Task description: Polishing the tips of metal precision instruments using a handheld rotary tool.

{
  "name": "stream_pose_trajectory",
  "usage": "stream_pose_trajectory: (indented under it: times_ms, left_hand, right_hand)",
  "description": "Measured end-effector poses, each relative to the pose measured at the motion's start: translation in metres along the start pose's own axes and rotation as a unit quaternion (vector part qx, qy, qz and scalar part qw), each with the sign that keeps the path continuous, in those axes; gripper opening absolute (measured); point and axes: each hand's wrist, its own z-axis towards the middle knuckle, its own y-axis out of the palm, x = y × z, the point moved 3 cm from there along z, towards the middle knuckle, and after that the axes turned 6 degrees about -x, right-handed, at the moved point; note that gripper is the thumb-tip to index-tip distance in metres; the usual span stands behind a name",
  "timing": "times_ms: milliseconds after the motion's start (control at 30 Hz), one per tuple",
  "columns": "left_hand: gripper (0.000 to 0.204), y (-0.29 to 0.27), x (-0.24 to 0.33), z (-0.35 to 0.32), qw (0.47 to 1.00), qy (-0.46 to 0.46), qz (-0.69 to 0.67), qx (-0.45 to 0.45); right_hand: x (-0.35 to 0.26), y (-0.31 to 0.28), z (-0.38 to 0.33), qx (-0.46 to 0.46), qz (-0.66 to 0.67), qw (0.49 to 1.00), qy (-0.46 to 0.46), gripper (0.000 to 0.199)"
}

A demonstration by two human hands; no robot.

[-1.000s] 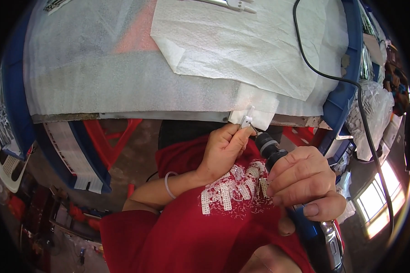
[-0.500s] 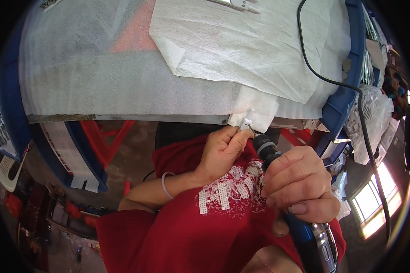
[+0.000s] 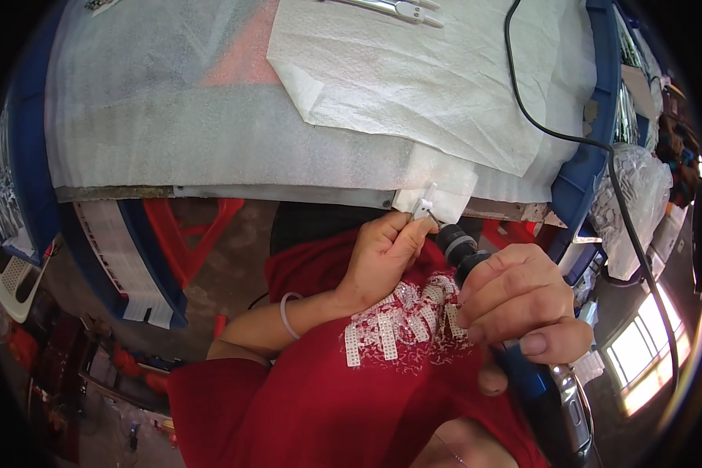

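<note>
My left hand [image 3: 386,253] pinches a small silver-and-white part [image 3: 422,209] between thumb and fingers at the near edge of the worktable. Beneath that part a square of white padding [image 3: 454,191] lies over the edge. My right hand [image 3: 522,300] is wrapped round a blue and black power screwdriver [image 3: 532,376], held at a slant. Its black chuck and thin bit point up and left at the small part. The tip is close to the part; whether it touches I cannot tell.
White foam sheeting covers the worktable [image 3: 195,148], with a loose white cloth [image 3: 413,86] on it. A silver forked metal piece [image 3: 402,9] lies at the far side. A black cable [image 3: 538,125] runs down the right. Blue bins [image 3: 581,148], a plastic bag [image 3: 632,203] and red stool legs [image 3: 191,242] stand around.
The screwdriver and my right hand have shifted slightly right, with the tool tilted a little flatter. My left hand keeps its pinch on the small part. The whole view has moved slightly.
</note>
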Motion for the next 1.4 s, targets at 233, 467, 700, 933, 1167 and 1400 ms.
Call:
stream_pose_trajectory:
  times_ms: [233, 467, 700, 933, 1167, 1400]
  left_hand:
    - [0.026, -0.001, -0.002, 0.001, 1.000, -0.013, -0.005, 0.005]
    - [0.031, -0.002, -0.004, 0.001, 1.000, -0.010, 0.001, 0.008]
    - [0.031, 0.000, -0.006, 0.002, 1.000, -0.008, -0.017, 0.014]
    - [0.024, -0.002, -0.001, 0.000, 1.000, 0.008, -0.015, -0.007]
    - [0.022, -0.001, 0.001, 0.000, 1.000, -0.003, -0.011, -0.012]
    - [0.021, -0.003, 0.001, 0.000, 1.000, -0.008, -0.007, -0.012]
  right_hand:
    - [-0.001, 0.000, 0.003, -0.023, 0.021, 0.999, 0.009, 0.037]
    - [0.002, 0.001, 0.006, -0.078, -0.017, 0.997, 0.017, 0.039]
    - [0.007, 0.004, 0.005, -0.073, -0.024, 0.997, -0.005, 0.039]
    - [-0.001, 0.002, 0.001, -0.002, 0.003, 1.000, -0.008, 0.040]
    - [-0.002, -0.004, -0.003, -0.057, -0.032, 0.998, -0.003, 0.045]
    - [0.000, -0.004, -0.001, -0.066, -0.044, 0.997, -0.005, 0.047]
